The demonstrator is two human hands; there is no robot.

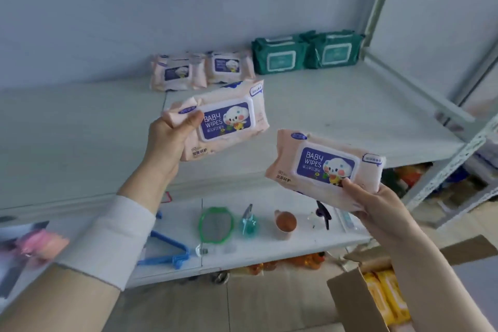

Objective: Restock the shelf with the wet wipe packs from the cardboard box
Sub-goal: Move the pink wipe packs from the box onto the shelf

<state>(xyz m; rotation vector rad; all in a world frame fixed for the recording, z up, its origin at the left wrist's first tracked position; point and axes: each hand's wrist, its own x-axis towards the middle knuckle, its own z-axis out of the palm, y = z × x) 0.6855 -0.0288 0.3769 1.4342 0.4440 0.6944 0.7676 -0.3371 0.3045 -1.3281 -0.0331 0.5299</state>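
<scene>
Gripped one pink wipe pack (229, 121) by its end in curled fingers (192, 119) of left hand (167, 140), above the shelf (336, 105); pinched second wipe pack (326, 167) in right hand (377, 205), before the shelf's front edge; saw cardboard box (347, 299) below the shelf.

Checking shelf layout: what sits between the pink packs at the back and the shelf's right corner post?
Green wet wipe packs, two side by side, seen in the head view.

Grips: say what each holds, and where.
Left grip holds a wipes pack by its left end; right grip, a second pack by its lower right corner.
</scene>
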